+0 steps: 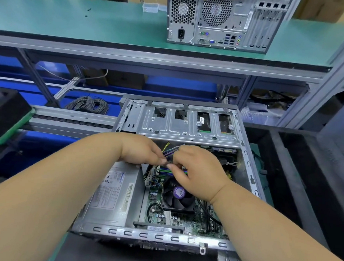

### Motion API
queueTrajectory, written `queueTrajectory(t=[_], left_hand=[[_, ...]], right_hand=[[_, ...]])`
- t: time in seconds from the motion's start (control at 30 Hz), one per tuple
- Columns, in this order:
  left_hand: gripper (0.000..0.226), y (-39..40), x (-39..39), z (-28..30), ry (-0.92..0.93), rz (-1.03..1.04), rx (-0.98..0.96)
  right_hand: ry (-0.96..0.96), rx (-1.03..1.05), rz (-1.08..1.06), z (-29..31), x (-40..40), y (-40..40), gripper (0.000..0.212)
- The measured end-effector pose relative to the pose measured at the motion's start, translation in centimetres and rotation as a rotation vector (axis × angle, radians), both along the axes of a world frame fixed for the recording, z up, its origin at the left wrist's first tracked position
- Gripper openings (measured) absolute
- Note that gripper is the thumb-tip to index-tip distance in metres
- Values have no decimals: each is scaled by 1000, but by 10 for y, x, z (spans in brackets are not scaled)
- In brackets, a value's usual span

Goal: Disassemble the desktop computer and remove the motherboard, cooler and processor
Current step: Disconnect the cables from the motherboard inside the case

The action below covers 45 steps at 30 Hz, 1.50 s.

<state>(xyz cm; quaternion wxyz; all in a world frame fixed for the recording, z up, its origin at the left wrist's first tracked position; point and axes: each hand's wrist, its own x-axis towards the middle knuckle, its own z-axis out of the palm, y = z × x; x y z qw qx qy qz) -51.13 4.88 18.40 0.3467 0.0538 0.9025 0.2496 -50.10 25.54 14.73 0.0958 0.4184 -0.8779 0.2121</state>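
— Head view, nearest first: what lies in the open computer case (161,234)?
— Power supply (112,191) on its left side, cooler fan (178,194) on the motherboard (184,220) beside it.
— And the hands?
— Left hand (140,148) and right hand (199,169) both pinch the wire bundle (169,153) above the board.
— Farther back?
— A second computer (222,21) stands on the green shelf (93,24).

The right hand (197,169) and left hand (144,151) cover the plug end of the multicoloured wire bundle (169,151), so its connector cannot be seen. The right forearm hides part of the green motherboard (182,220). Print on the grey metal power supply box's (112,195) label is too small to read, and the second grey tower case (222,19) on the shelf is cut off by the top edge.
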Motion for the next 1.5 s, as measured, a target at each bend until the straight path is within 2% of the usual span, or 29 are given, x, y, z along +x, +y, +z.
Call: queueTrajectory(t=[0.17,0.27,0.5,0.6,0.7,0.83,0.93,0.97,1.07,1.13,1.2,1.27,1.37,1.5], left_hand=[[18,-5,12,-4,128,-70,97],[30,-5,19,-7,197,10,248],[37,-4,28,-7,267,58,354],[36,-5,27,-6,306,108,470],[37,-8,24,-6,324,280,604],[42,-20,15,-11,488,571,490],[43,-25,8,-13,606,714,352],[45,-25,6,-14,655,683,219],[49,-26,3,-18,769,532,-328],[52,-24,2,-18,723,593,-454],[54,-22,3,-18,702,685,-403],[51,-19,5,-17,762,697,-372],[47,-13,8,-11,923,636,-267],[41,13,12,-1,1054,407,-28]], right_hand=[[59,-28,-77,1,-1,0,14],[64,-50,-117,0,-2,1,17],[92,-45,-91,2,-1,-1,9],[176,-79,-117,6,0,0,19],[249,-56,-207,6,0,2,30],[153,93,-324,-1,-2,1,39],[141,148,-387,-5,-8,3,24],[143,178,-405,-5,-8,3,30],[99,182,-444,-4,-8,2,73],[61,202,-424,-5,-7,3,87],[23,240,-397,-9,-9,4,92],[-14,270,-398,-10,-11,6,88],[68,223,-415,-7,-11,6,64],[113,113,-371,0,-9,7,39]])
